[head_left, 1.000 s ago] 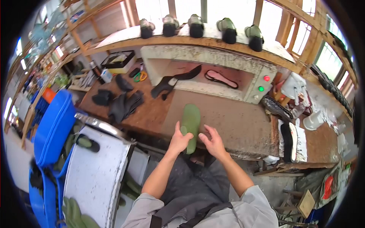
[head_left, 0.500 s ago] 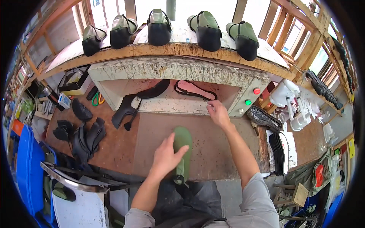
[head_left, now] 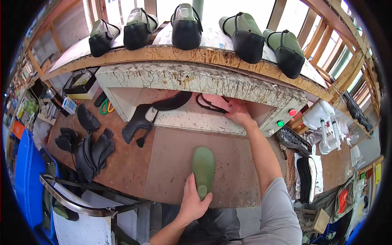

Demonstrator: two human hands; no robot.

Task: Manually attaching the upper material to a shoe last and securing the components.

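A green shoe last lies on the bench with its smooth underside up and its rounded toe pointing away from me. My left hand grips its near end, thumb on one side and fingers on the other. Under the top of a white box-shaped heater, my right hand has closed on the near right end of a black-rimmed shoe sole with a pinkish inner face. Its fingertips are partly hidden against the sole. Left of it in the heater lies a black shoe upper, partly hanging over the front edge.
Several green lasts with black uppers stand on the shelf above. Black cut pieces and green-and-orange scissors lie to the left. Stacked black soles are at the right, below the heater's red button and green button.
My right hand has reached into the heater and taken hold of the sole. The last has been turned underside up, and my left hand now holds its near end.
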